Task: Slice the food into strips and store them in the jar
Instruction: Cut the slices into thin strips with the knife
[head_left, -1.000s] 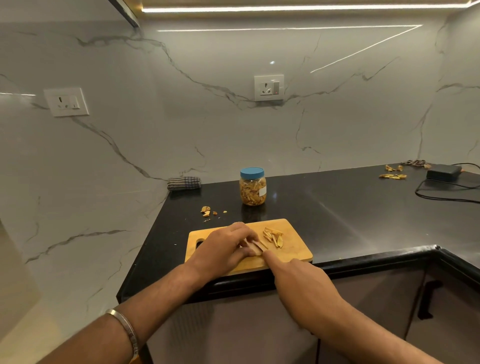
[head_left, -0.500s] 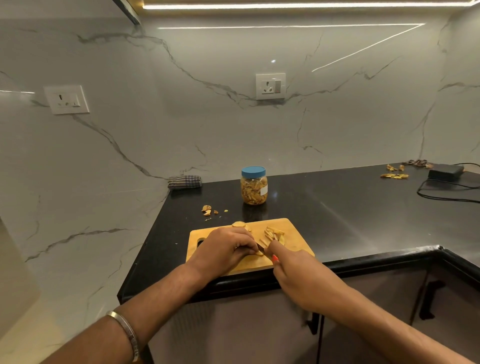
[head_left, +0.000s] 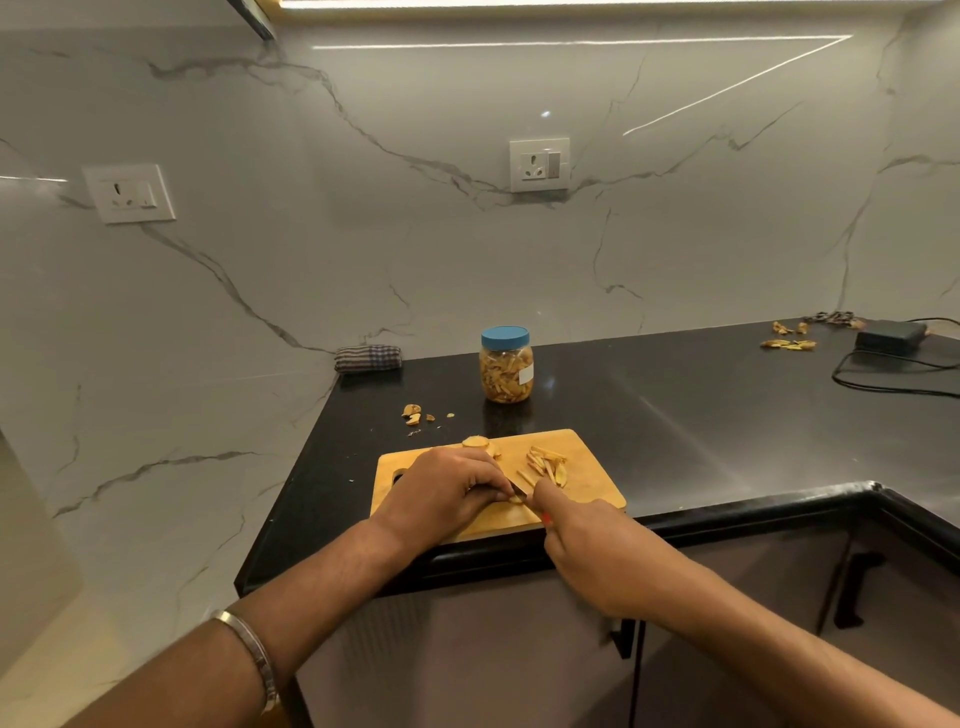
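1. Your left hand (head_left: 447, 491) curls over the food piece (head_left: 516, 499) on the cutting board (head_left: 587, 467); its fingertips sit beside the knife (head_left: 519, 489), so a slip could nick them.
2. Your right hand (head_left: 597, 545) grips the knife; cut strips (head_left: 545, 465) could scatter off the board.
3. The jar (head_left: 506, 366), behind the board, is capped.

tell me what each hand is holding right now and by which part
The left hand pins a small food piece to the cutting board with its fingertips. The right hand grips a knife by its mostly hidden handle.
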